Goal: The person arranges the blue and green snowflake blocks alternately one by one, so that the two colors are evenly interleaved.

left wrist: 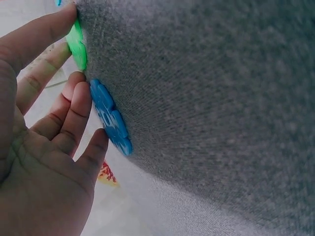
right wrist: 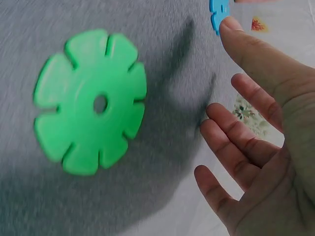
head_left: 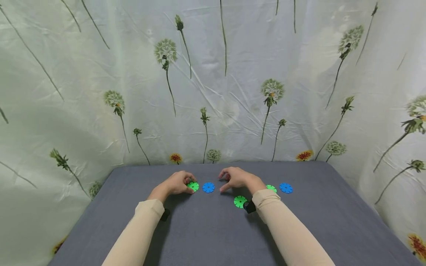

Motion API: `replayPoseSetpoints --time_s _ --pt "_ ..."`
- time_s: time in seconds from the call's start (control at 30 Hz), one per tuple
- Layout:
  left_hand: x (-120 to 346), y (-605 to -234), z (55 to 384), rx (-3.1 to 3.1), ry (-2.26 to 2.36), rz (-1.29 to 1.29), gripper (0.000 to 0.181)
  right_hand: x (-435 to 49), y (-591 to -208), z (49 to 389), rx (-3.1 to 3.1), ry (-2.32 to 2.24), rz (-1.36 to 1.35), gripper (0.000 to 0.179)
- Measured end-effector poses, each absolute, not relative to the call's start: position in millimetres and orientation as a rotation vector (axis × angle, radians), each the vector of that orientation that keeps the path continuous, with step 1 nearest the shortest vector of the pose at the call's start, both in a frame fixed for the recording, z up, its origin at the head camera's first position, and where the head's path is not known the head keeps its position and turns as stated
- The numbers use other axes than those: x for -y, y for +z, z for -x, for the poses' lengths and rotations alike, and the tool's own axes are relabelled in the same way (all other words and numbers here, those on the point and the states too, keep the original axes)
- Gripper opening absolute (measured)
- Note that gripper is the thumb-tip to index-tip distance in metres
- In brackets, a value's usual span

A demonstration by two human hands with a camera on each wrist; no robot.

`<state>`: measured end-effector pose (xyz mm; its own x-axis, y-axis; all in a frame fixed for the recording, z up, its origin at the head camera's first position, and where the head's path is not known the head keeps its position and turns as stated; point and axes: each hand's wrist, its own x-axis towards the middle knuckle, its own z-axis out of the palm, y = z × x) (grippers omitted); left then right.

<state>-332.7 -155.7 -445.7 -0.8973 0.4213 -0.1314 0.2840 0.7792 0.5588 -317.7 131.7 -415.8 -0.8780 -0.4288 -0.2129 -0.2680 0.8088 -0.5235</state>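
In the head view my left hand (head_left: 175,183) pinches a green slotted interlocking disc (head_left: 193,186) between thumb and fingers at its edges, low at the table. The left wrist view shows the green disc (left wrist: 77,46) at the thumb and index finger. A blue disc (left wrist: 110,118) lies by the little finger; from the head it is hidden beneath the hand. My right hand (head_left: 237,178) hovers with thumb and fingers apart, holding nothing. Just left of it lies another blue disc (head_left: 208,187). A second green disc (head_left: 239,201) sits below the right wrist.
Beyond the right wrist lie a partly covered green disc (head_left: 271,188) and a blue disc (head_left: 286,188). A grey cloth covers the table (head_left: 206,236). Behind the far edge hangs a pale flower-print curtain (head_left: 226,92).
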Motion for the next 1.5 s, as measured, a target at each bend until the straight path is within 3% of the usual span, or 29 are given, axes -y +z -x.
replayPoseSetpoints --time_s 0.67,1.17,1.5 --pt "153.4 -443.7 334.5 -2.762 0.662 -0.716 0.035 -173.8 -406.3 307.0 -2.66 -0.722 0.534 0.049" --pt "140.8 -442.8 333.5 -2.793 0.599 -0.745 0.049 -201.3 -400.7 294.5 -2.659 -0.735 0.565 0.047" --pt "126.8 -442.8 333.2 -2.768 0.646 -0.771 0.049 -210.4 -402.5 282.8 -2.681 -0.724 0.56 0.045"
